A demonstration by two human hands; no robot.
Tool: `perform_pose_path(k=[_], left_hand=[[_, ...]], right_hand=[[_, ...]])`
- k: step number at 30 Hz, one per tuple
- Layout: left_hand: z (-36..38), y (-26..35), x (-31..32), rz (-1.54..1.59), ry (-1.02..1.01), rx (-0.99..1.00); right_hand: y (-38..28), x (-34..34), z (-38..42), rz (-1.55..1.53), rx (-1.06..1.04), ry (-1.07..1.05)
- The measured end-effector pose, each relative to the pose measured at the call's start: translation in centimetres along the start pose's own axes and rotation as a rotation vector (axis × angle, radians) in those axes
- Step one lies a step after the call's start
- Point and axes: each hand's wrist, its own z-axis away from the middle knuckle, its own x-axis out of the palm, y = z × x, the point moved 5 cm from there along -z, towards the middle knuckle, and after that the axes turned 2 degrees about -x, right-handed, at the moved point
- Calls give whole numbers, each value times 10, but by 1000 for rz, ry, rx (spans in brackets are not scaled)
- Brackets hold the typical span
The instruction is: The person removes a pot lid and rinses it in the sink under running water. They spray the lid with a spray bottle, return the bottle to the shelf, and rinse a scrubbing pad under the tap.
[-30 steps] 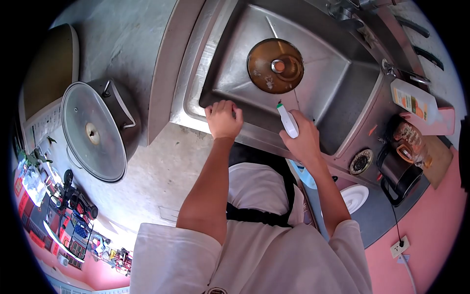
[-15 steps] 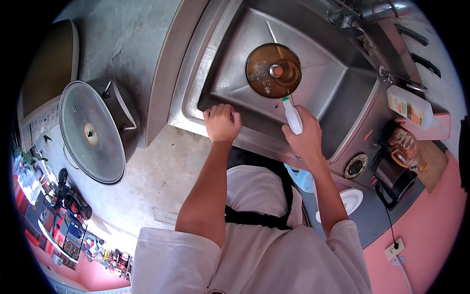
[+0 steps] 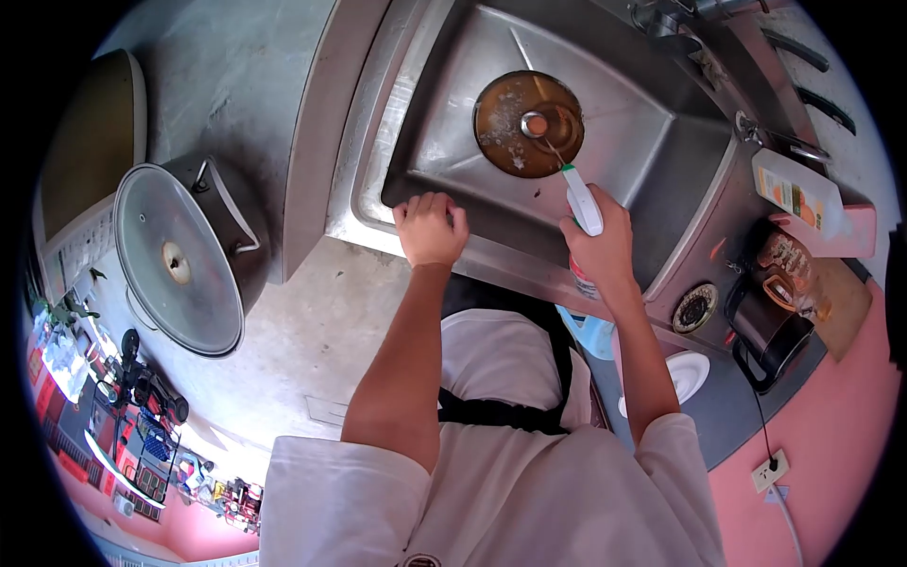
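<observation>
My right hand (image 3: 605, 236) is wrapped round a spray bottle (image 3: 583, 208) with a white head and green nozzle tip, held over the near side of the sink. Most of its body is hidden by the hand; a bit of red label shows. A thin line of liquid runs from the nozzle towards a round brown glass lid (image 3: 505, 128). The lid has a knob in its middle and white foam spots, and lies in the metal sink (image 3: 605, 76). My left hand (image 3: 432, 230) rests at the sink's near left rim, fingers curled over the edge.
A big lidded pot (image 3: 179, 260) stands on the counter at left. Along the right lie a plastic bottle with an orange label (image 3: 798, 194), a black kettle (image 3: 770, 331), a round drain strainer (image 3: 695, 308) and a white dish (image 3: 688, 374). A faucet (image 3: 666, 28) is at the back.
My right hand and the spray bottle have shifted slightly right and nearer to me. A line of liquid now shows at the nozzle. My left hand stays at the rim.
</observation>
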Motion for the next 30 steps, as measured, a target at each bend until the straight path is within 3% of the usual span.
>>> perform_pose_path(k=[2, 6, 14, 18, 20, 21, 23, 26, 30], left_hand=[[-1, -2, 1, -7, 14, 2], [-1, 0, 1, -4, 4, -2], [-1, 0, 0, -1, 0, -36], [-2, 1, 1, -16, 9, -22], [-2, -5, 12, -228, -230, -131], [-2, -5, 13, -225, -234, -127], [-2, -6, 8, -37, -68, -97], [-1, -5, 8, -41, 4, 20], [-2, -2, 6, -16, 20, 19]], right_hand=[[13, -1, 1, 73, 152, -59], [21, -12, 4, 85, 153, 22], [21, -17, 7, 45, 172, -62], [26, -17, 9, -8, 143, 0], [24, -15, 10, -44, 27, 18], [25, -16, 11, -41, 32, 21], [28, -16, 14, -36, 88, 26], [32, -22, 18, -33, 166, 69], [45, -25, 21, 49, 217, 66]])
